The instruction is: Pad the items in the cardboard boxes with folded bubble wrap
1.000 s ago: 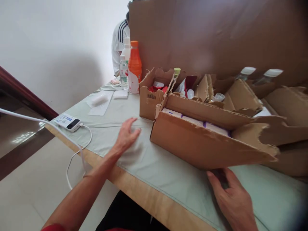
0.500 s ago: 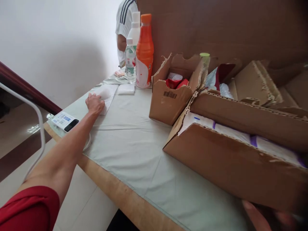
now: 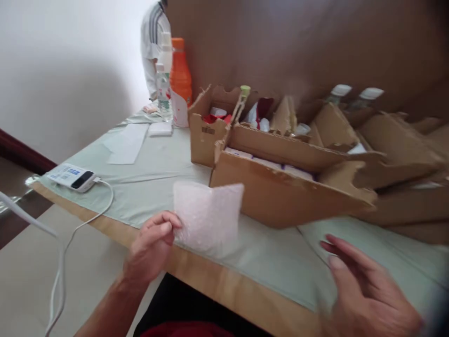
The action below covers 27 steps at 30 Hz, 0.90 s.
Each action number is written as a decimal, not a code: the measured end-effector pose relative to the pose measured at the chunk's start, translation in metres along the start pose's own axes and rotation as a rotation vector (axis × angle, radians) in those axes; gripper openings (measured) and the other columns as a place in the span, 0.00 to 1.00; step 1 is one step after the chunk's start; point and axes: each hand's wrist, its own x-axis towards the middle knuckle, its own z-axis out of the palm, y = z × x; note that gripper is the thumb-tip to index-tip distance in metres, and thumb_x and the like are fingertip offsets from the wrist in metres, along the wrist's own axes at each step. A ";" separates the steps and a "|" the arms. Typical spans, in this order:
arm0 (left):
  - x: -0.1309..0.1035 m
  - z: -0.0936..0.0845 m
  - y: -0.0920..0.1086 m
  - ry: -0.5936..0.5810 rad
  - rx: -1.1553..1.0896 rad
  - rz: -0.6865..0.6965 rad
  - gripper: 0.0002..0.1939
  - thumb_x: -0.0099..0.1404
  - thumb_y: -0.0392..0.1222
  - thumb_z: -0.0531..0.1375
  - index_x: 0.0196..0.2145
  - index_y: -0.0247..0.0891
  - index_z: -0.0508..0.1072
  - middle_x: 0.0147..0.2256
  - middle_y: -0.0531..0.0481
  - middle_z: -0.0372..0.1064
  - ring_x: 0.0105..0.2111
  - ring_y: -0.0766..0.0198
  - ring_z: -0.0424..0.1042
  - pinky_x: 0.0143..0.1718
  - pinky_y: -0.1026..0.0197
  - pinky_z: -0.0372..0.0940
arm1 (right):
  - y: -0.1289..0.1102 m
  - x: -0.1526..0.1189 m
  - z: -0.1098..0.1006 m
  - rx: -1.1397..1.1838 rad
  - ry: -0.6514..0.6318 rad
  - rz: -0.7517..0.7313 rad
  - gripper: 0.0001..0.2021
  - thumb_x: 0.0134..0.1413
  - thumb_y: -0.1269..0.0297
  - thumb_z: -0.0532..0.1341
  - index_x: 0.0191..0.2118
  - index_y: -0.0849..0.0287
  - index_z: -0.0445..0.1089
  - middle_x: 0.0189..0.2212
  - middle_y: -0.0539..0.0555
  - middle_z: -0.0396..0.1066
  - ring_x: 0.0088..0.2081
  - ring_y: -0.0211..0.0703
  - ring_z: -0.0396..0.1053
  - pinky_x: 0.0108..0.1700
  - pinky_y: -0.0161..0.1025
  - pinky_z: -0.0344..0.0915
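My left hand (image 3: 152, 243) pinches the left edge of a bubble wrap bag (image 3: 208, 213), held up above the table's front edge. The bag is see-through white and roughly square. On the right, my right hand (image 3: 366, 285) hovers over the cloth with thumb and fingers apart and nothing between them. Behind the bag stands a long cardboard box (image 3: 294, 199) with white, purple-edged packs inside. More flat white bags (image 3: 128, 142) lie on the far left of the table.
A pale green cloth (image 3: 140, 196) covers the table. A white device (image 3: 72, 177) with a cable lies at the left edge. An orange bottle (image 3: 180, 77) and clear bottles stand at the back, beside several cut cardboard boxes (image 3: 203, 145). A person in a white shirt (image 3: 154, 42) is beyond.
My left hand has come back from the flat bags at the far left, carrying one bubble wrap bag. The right hand has come further into view. The view has swung right.
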 end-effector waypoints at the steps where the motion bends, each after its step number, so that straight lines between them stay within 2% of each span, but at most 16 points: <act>1: -0.012 0.009 -0.009 -0.071 -0.040 -0.091 0.12 0.54 0.51 0.70 0.26 0.39 0.80 0.26 0.49 0.72 0.28 0.63 0.67 0.32 0.61 0.64 | -0.007 -0.013 -0.002 0.110 -0.082 0.021 0.22 0.65 0.48 0.61 0.58 0.54 0.73 0.54 0.64 0.76 0.54 0.58 0.75 0.56 0.55 0.70; 4: -0.031 0.032 -0.032 -0.211 -0.064 -0.218 0.12 0.54 0.52 0.71 0.26 0.40 0.81 0.25 0.49 0.71 0.28 0.63 0.66 0.32 0.62 0.63 | -0.023 -0.046 0.000 0.526 -0.454 0.086 0.27 0.60 0.40 0.63 0.56 0.55 0.75 0.50 0.62 0.79 0.48 0.56 0.78 0.51 0.50 0.75; 5: -0.033 0.039 -0.038 -0.238 -0.043 -0.227 0.12 0.55 0.51 0.72 0.26 0.40 0.81 0.25 0.50 0.70 0.29 0.64 0.66 0.33 0.62 0.63 | -0.026 -0.053 0.001 0.644 -0.546 0.106 0.30 0.58 0.38 0.64 0.57 0.55 0.75 0.50 0.62 0.79 0.48 0.56 0.79 0.50 0.50 0.76; 6: -0.034 0.044 -0.044 -0.259 -0.012 -0.226 0.11 0.55 0.50 0.71 0.27 0.40 0.81 0.25 0.51 0.69 0.29 0.64 0.66 0.33 0.63 0.63 | -0.028 -0.058 0.002 0.723 -0.580 0.132 0.31 0.57 0.38 0.65 0.57 0.55 0.75 0.48 0.61 0.80 0.47 0.55 0.79 0.49 0.49 0.76; 8: -0.034 0.052 -0.053 -0.277 0.062 -0.204 0.10 0.57 0.48 0.71 0.27 0.40 0.81 0.30 0.50 0.73 0.34 0.63 0.69 0.38 0.63 0.64 | -0.031 -0.060 -0.002 0.744 -0.516 0.164 0.24 0.58 0.42 0.67 0.51 0.55 0.78 0.43 0.58 0.82 0.43 0.52 0.80 0.46 0.46 0.77; 10: -0.036 0.054 -0.060 -0.234 0.121 -0.161 0.09 0.59 0.47 0.70 0.27 0.40 0.80 0.43 0.48 0.77 0.47 0.57 0.72 0.49 0.60 0.64 | -0.034 -0.058 -0.012 0.611 -0.335 0.121 0.15 0.62 0.50 0.66 0.45 0.54 0.81 0.38 0.54 0.82 0.38 0.48 0.79 0.42 0.42 0.77; 12: -0.040 0.054 -0.063 -0.158 0.148 -0.127 0.09 0.61 0.48 0.70 0.29 0.41 0.80 0.54 0.47 0.74 0.58 0.51 0.69 0.58 0.56 0.62 | -0.041 -0.053 -0.024 0.396 -0.141 -0.019 0.09 0.64 0.57 0.65 0.42 0.53 0.81 0.36 0.53 0.82 0.36 0.47 0.78 0.41 0.42 0.76; 13: -0.044 0.053 -0.064 -0.147 0.150 -0.129 0.10 0.62 0.49 0.70 0.32 0.41 0.80 0.57 0.46 0.73 0.61 0.48 0.67 0.59 0.53 0.62 | -0.047 -0.051 -0.029 0.286 -0.070 -0.117 0.07 0.64 0.60 0.65 0.42 0.52 0.81 0.36 0.53 0.81 0.37 0.47 0.78 0.41 0.42 0.76; 15: -0.053 0.055 -0.064 -0.219 0.115 -0.161 0.17 0.60 0.56 0.71 0.41 0.43 0.81 0.57 0.43 0.73 0.63 0.44 0.65 0.59 0.49 0.65 | -0.062 -0.050 -0.031 0.126 -0.041 -0.322 0.08 0.64 0.67 0.63 0.42 0.52 0.80 0.38 0.54 0.80 0.39 0.47 0.77 0.44 0.44 0.75; 16: -0.057 0.056 -0.064 -0.295 0.078 -0.194 0.25 0.57 0.60 0.72 0.47 0.44 0.80 0.58 0.42 0.73 0.63 0.42 0.66 0.59 0.46 0.66 | -0.070 -0.051 -0.029 0.094 -0.098 -0.416 0.09 0.65 0.68 0.61 0.43 0.52 0.80 0.39 0.55 0.80 0.40 0.47 0.77 0.45 0.45 0.74; 18: -0.064 0.060 -0.064 -0.410 -0.009 -0.280 0.40 0.51 0.64 0.74 0.57 0.45 0.75 0.59 0.41 0.73 0.62 0.39 0.68 0.58 0.44 0.68 | -0.083 -0.056 -0.020 0.099 -0.331 -0.549 0.08 0.66 0.67 0.61 0.44 0.53 0.79 0.41 0.56 0.80 0.43 0.48 0.77 0.47 0.46 0.74; 20: -0.067 0.063 -0.063 -0.351 -0.050 -0.362 0.42 0.50 0.60 0.76 0.60 0.45 0.73 0.55 0.41 0.76 0.58 0.40 0.73 0.58 0.44 0.70 | -0.088 -0.061 -0.012 0.171 -0.585 -0.601 0.09 0.65 0.58 0.63 0.46 0.53 0.78 0.45 0.56 0.80 0.46 0.49 0.76 0.49 0.47 0.73; 21: -0.067 0.063 -0.063 -0.270 -0.050 -0.400 0.40 0.52 0.56 0.75 0.60 0.43 0.73 0.53 0.41 0.78 0.55 0.42 0.76 0.57 0.44 0.71 | -0.087 -0.064 -0.010 0.222 -0.664 -0.596 0.13 0.65 0.54 0.64 0.49 0.54 0.77 0.47 0.56 0.80 0.47 0.50 0.76 0.51 0.48 0.73; 22: -0.065 0.062 -0.062 -0.180 -0.047 -0.431 0.37 0.54 0.52 0.74 0.59 0.42 0.73 0.50 0.42 0.79 0.53 0.43 0.77 0.57 0.44 0.71 | -0.082 -0.066 -0.010 0.270 -0.689 -0.569 0.16 0.64 0.51 0.64 0.51 0.53 0.76 0.49 0.56 0.79 0.49 0.50 0.76 0.53 0.48 0.73; 24: -0.062 0.060 -0.061 -0.069 -0.050 -0.481 0.33 0.57 0.47 0.71 0.60 0.39 0.73 0.48 0.42 0.80 0.52 0.44 0.78 0.57 0.44 0.72 | -0.066 -0.068 -0.013 0.298 -0.569 -0.473 0.16 0.66 0.54 0.63 0.56 0.52 0.74 0.52 0.57 0.78 0.52 0.50 0.75 0.56 0.49 0.71; 27: -0.058 0.056 -0.062 -0.115 -0.100 -0.564 0.32 0.58 0.46 0.66 0.60 0.37 0.73 0.50 0.40 0.79 0.56 0.41 0.76 0.57 0.40 0.72 | -0.033 -0.066 -0.014 0.076 -0.235 -0.335 0.19 0.65 0.57 0.64 0.60 0.51 0.71 0.58 0.60 0.73 0.60 0.56 0.70 0.61 0.57 0.67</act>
